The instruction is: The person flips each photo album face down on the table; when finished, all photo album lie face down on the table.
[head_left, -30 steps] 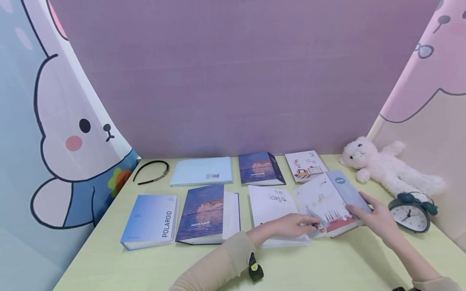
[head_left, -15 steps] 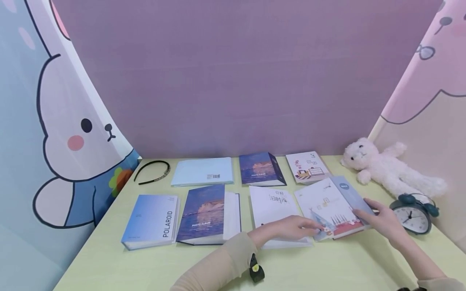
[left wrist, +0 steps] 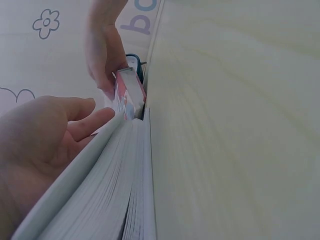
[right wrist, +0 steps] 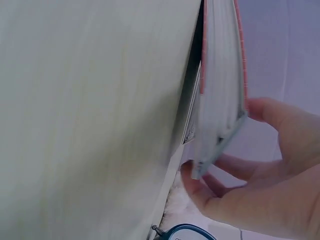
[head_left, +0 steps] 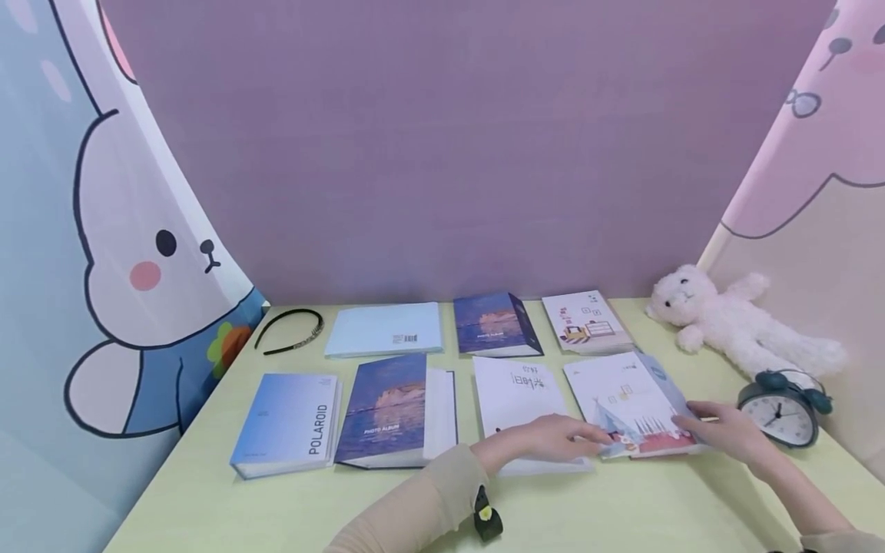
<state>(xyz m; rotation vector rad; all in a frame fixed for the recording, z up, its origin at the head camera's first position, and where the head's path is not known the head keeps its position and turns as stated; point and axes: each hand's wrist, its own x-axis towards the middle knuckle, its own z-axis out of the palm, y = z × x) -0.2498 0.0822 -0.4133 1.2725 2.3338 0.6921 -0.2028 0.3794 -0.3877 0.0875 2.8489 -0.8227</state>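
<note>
A white photo album [head_left: 625, 399] with a tent drawing and a red lower strip lies at the right of the front row. My right hand [head_left: 726, 434] holds its grey-blue spine, thumb on the cover's edge and fingers underneath. In the right wrist view the album's page block [right wrist: 220, 65] stands tilted off the table, the spine between thumb and fingers of the right hand [right wrist: 280, 165]. My left hand [head_left: 553, 436] reaches over a white album [head_left: 518, 392], its extended fingertips at the illustrated album's near left corner. In the left wrist view its thumb and fingers [left wrist: 92, 122] are apart.
A green alarm clock [head_left: 781, 411] stands close to the right hand, below a white plush toy [head_left: 733, 319]. Left are a blue Polaroid album [head_left: 286, 422] and a sea-picture album [head_left: 387, 407]. Behind lie more albums, including a pale blue one [head_left: 380, 326], and a black headband [head_left: 276, 313].
The illustrated album's spine side has turned down and to the right, showing less grey. My right hand has moved slightly right and nearer with it. The left hand stays at the near corner.
</note>
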